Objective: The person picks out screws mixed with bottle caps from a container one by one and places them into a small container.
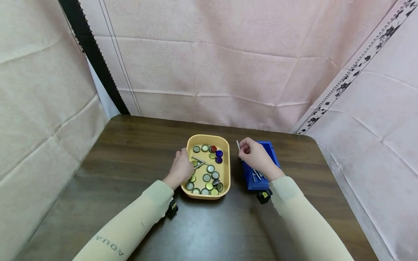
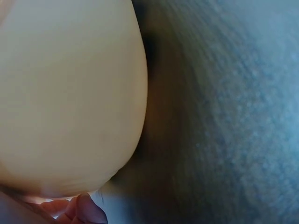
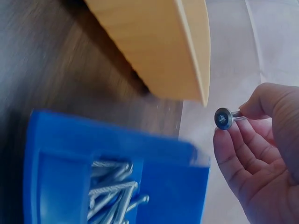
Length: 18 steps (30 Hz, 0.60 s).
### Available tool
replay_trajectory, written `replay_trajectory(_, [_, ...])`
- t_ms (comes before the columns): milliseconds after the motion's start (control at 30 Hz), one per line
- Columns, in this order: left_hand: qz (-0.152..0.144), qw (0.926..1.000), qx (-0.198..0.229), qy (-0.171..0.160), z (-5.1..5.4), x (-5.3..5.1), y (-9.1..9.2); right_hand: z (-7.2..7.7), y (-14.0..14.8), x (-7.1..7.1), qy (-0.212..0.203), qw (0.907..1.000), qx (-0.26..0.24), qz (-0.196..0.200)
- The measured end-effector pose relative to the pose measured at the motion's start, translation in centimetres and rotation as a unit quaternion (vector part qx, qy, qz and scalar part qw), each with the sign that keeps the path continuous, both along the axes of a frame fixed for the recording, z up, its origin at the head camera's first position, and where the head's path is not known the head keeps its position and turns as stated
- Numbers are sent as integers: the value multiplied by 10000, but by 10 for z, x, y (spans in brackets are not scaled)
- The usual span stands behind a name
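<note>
A yellow tray (image 1: 227, 181) holds bottle caps (image 1: 210, 168) and a couple of silver screws (image 1: 200, 165). My left hand (image 1: 181, 169) grips the tray's left rim; in the left wrist view its fingertips (image 2: 88, 209) show beside the tray wall (image 2: 70, 102), while the rest is hidden. Over the far part of a blue bin (image 1: 270, 148), my right hand (image 1: 256, 156) pinches a silver screw (image 3: 223, 118) between thumb and fingers, its round recessed head towards the wrist camera. More silver screws (image 3: 112, 191) lie heaped inside the bin (image 3: 173, 191).
Both containers stand side by side on a dark wooden table (image 1: 137, 159), with a narrow gap between them. A pale patterned cloth (image 1: 209, 72) hangs behind the table's far edge. Dark wrist cameras (image 1: 263, 196) sit under both sleeves.
</note>
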<state>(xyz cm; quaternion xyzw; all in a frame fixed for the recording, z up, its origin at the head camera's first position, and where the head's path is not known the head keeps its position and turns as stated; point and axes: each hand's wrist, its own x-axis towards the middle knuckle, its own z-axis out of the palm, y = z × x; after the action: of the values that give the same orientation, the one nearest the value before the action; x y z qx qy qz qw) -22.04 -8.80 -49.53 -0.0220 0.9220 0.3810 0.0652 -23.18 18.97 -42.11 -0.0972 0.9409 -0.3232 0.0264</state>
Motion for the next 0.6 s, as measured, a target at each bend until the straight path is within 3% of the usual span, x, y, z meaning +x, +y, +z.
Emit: replay_trajectory(600, [15,10000,8,37,-2,0,1,-7,48,9,9,9994,5,-352])
